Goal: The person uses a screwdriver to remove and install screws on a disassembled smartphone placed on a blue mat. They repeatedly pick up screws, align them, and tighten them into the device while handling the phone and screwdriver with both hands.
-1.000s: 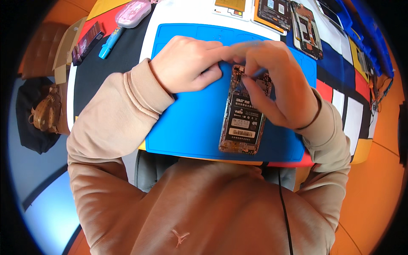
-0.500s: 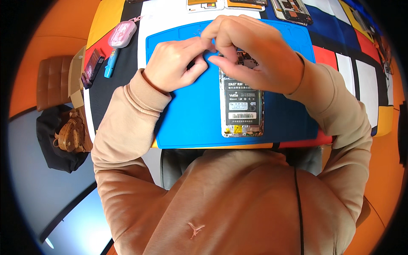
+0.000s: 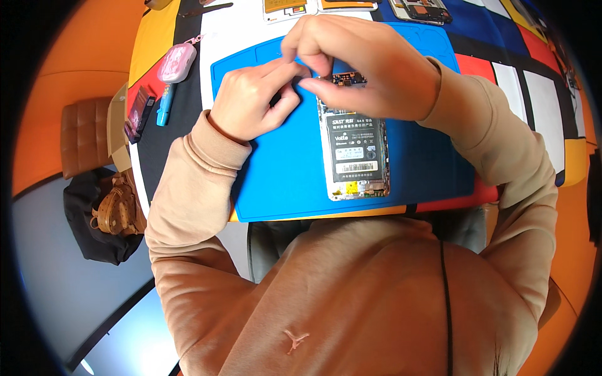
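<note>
My left hand (image 3: 252, 102) is closed, its fingers curled, over the blue work mat (image 3: 269, 178). My right hand (image 3: 370, 66) meets it at the fingertips, with its fingers bent and the thumb stretched toward the left hand. Whatever lies between the fingertips is hidden or too small to make out. Beneath my right hand lies an opened phone (image 3: 356, 147) with its black battery and part of the circuit board showing. The right hand covers the phone's upper end without visibly gripping it.
At the back lie phone parts with white frames (image 3: 291, 11) and an opened phone frame (image 3: 421, 10). To the left are a pink case (image 3: 177, 62), a light blue pen-like thing (image 3: 165, 106) and a dark small box (image 3: 139, 113). Dark tweezers (image 3: 207, 10) lie at the far left.
The whole view has shifted a little, bringing the tweezers further into sight. Both hands keep nearly the same pose, fingertips together. The right hand sits slightly higher over the phone, baring more of its battery.
</note>
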Demonstrator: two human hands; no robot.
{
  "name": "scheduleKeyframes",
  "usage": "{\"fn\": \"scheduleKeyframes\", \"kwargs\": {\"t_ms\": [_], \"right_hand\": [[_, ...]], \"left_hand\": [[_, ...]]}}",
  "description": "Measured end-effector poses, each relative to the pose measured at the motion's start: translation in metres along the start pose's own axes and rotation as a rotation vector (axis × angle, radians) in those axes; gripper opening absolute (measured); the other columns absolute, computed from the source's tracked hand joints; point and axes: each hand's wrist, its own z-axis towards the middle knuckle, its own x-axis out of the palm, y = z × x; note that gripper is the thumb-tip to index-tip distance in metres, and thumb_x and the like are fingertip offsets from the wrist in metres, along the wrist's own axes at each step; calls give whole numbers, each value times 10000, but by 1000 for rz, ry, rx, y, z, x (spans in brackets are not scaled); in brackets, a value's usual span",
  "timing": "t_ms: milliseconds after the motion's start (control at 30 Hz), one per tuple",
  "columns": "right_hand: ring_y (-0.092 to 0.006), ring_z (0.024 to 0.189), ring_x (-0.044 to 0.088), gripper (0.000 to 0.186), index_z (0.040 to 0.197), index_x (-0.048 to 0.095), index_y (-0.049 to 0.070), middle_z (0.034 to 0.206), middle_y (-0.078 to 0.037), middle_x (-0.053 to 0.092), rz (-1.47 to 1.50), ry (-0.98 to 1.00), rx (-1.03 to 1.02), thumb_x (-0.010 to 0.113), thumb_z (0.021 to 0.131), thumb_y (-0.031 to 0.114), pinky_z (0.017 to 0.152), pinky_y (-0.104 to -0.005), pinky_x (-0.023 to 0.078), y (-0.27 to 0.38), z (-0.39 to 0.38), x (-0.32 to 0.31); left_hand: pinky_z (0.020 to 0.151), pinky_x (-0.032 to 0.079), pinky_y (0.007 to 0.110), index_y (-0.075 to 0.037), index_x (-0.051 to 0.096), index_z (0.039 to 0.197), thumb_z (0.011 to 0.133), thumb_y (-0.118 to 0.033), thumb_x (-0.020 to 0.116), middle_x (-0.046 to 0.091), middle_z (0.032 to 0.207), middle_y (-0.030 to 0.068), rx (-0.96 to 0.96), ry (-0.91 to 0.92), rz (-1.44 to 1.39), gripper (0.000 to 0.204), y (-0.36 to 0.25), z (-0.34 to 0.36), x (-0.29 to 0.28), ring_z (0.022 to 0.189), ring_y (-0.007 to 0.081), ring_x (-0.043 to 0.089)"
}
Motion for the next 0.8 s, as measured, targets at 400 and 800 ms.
{"fn": "scheduleKeyframes", "kwargs": {"t_ms": [400, 800], "right_hand": [[-115, 615, 582, 218, 986, 475, 96, 824, -39, 594, 114, -150, 81, 639, 878, 0, 553, -242, 464, -10, -19, 12], [-142, 787, 652, 124, 1114, 469, 38, 900, -77, 601, 489, -433, 578, 523, 1003, 50, 703, -265, 523, -29, -8, 20]], "left_hand": [[558, 520, 302, -63, 689, 849, 820, -91, 646, 676, 764, 85, -222, -146, 57, 59, -9, 2, -4, 611, 245, 659], [609, 543, 297, -55, 725, 831, 839, -110, 630, 709, 772, 104, -462, -233, 61, 110, -10, 4, -5, 639, 226, 689]]}}
